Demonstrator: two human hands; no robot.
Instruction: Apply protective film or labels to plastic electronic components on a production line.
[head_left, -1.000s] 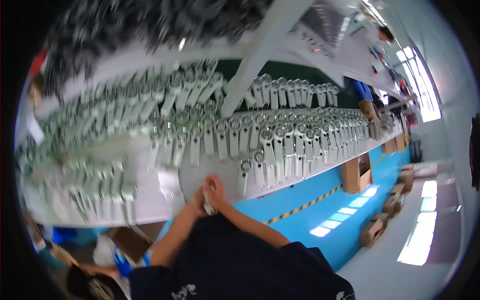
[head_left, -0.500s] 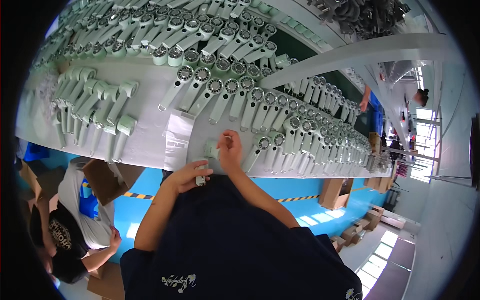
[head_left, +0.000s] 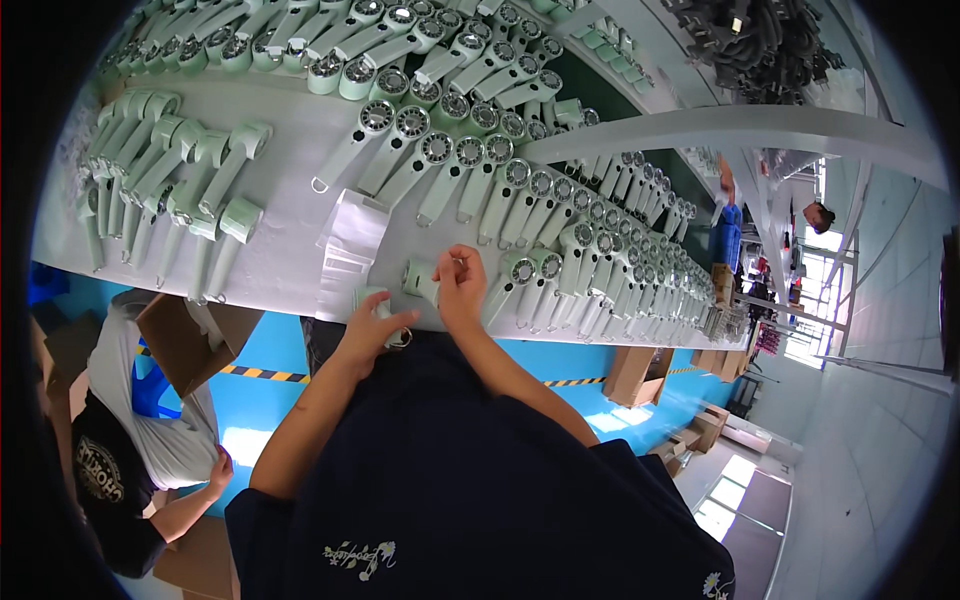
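My left hand (head_left: 372, 338) is closed around a pale green handheld fan (head_left: 370, 297), mostly hidden by the fingers. A small metal loop (head_left: 404, 339) shows beside the thumb. Just right of it, my right hand (head_left: 461, 287) is raised over the table edge with its fingers curled and pinched together. What they hold, if anything, is too small to make out. A short pale green piece (head_left: 419, 279) lies against the right hand's fingers, between both hands. Rows of pale green handheld fans (head_left: 436, 150) with round silver grilles lie beyond and to the right.
White slips of paper (head_left: 352, 245) lie on the white table (head_left: 290, 165). More fans (head_left: 200, 175) are piled at left. A grey metal bar (head_left: 740, 125) crosses above the table. A person (head_left: 130, 440) sits at lower left by a cardboard box (head_left: 195, 345).
My left hand has turned, and the fan in it now shows above the fingers, with its loop beside the thumb. My right hand stays curled by the green piece. The whole view has shifted slightly.
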